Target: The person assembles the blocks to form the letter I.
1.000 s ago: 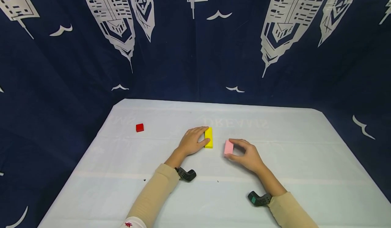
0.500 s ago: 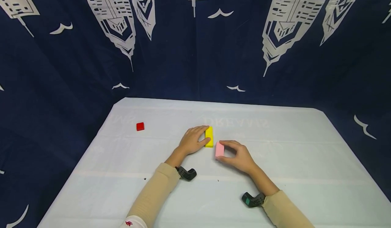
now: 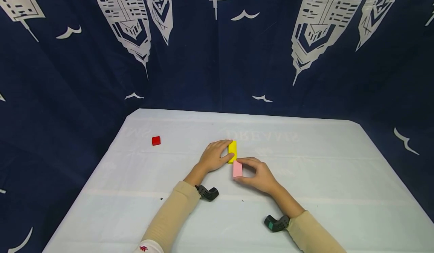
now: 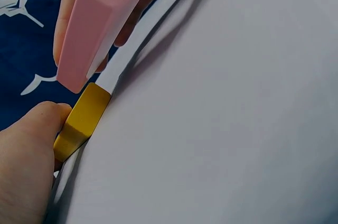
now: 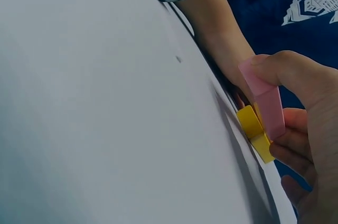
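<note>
Near the middle of the table, a long yellow block (image 3: 233, 147) lies flat. My left hand (image 3: 213, 157) holds it from the left, thumb by its near end and fingers along its far end. A pink block (image 3: 237, 169) is pinched between the thumb and fingers of my right hand (image 3: 258, 177). In the left wrist view the pink block (image 4: 95, 28) hangs tilted above the tabletop, its lower end close to the yellow block (image 4: 84, 121). From the right wrist, the pink block (image 5: 268, 105) partly covers the yellow block (image 5: 251, 122).
A small red cube (image 3: 156, 140) sits at the back left of the white table (image 3: 305, 147). Behind rises a dark blue curtain (image 3: 190, 75) with white building prints. Each wrist carries a black camera mount, such as the left one (image 3: 208, 193).
My right hand has carried the pink block leftward and slightly nearer, from apart on the right to right by the yellow block's near end. The left hand and yellow block have stayed put.
</note>
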Available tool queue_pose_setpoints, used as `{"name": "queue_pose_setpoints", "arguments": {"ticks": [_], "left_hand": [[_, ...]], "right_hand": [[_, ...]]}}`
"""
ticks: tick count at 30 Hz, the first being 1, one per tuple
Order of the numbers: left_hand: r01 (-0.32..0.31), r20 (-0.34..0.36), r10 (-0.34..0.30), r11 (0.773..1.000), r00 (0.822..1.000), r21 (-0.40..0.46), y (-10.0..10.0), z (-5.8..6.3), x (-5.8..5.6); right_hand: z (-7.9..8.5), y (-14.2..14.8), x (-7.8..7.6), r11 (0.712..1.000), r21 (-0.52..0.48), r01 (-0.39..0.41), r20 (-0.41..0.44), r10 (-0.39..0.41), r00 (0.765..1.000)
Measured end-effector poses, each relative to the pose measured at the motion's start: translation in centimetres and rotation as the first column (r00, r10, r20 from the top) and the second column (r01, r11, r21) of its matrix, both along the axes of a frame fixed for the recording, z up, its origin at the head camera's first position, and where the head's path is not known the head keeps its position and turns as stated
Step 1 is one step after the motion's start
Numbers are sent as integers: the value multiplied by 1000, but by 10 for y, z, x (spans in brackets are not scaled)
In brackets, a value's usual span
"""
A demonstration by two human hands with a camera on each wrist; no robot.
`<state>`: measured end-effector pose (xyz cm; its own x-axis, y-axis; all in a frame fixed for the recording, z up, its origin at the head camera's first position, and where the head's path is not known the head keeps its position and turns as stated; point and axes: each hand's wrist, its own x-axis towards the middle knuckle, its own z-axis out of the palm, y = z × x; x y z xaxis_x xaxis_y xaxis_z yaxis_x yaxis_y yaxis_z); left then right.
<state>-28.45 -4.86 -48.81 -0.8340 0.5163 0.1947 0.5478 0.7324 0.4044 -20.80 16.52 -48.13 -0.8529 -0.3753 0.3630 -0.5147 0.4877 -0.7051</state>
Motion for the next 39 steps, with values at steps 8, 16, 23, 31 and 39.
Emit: {"name": "queue_pose_setpoints", "arguments": {"ticks": [8,16,23,31,39], "left_hand": [[-6,15,6,1000,1000,1,0,1,2],[-2,12,2,1000,1000,3,-1,-1,1],[5,5,-5,1000,1000,14,-2,1,2],[6,1,-6,1000,1000,8,-2,1,2],[1,0,-1,1000,1000,-3,-1,0,0]], "right_hand": [[0,-6,0,1000,4,-16,-11,16,1000],[0,-11,2,999,6,-53,-3,53,999],[-2,-14,1,998,45,-54,-3,54,999],[-5,-15,2,997,54,-51,18,51,999],[-8,-14,1,995,84,-52,6,52,999]]}}
